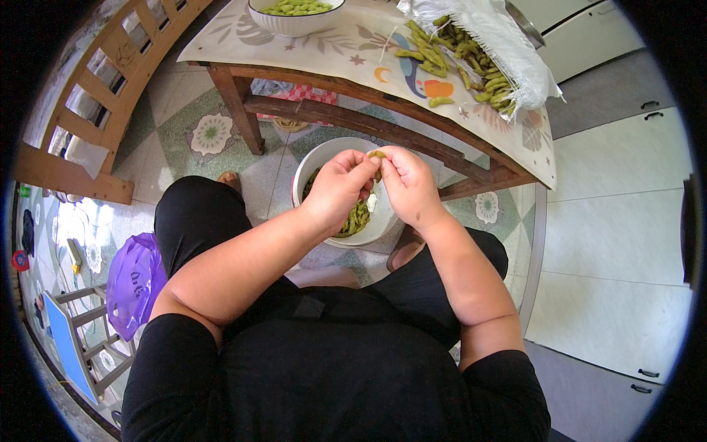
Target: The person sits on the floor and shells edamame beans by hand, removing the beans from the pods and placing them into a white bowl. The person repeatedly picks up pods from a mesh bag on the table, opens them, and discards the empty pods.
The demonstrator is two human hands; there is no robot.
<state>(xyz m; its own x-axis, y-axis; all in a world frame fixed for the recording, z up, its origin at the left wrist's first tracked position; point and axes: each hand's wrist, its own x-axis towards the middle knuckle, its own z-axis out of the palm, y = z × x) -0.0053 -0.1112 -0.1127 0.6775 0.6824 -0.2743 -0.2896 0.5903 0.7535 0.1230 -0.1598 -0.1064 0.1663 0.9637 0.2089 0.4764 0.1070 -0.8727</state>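
Note:
Over a white bucket (329, 147) on the floor, my two hands meet at their fingertips. My left hand (340, 184) pinches one end of a green bean pod (378, 155), and my right hand (406, 184) grips its other side; part of the pod is hidden by my fingers. Inside the bucket lie several pods or empty hulls (356, 221), partly covered by my hands. On the table beyond, a white bowl (291, 23) holds shelled green beans (296, 7). To its right, a heap of unshelled pods (482, 62) spills from a white woven sack (526, 70).
A wooden table (339, 55) with a patterned cloth stands just beyond the bucket. White cabinets (611, 228) line the right side. At left are a wooden slatted frame (96, 88), a purple plastic bag (137, 283) and a small blue-topped stool (70, 346).

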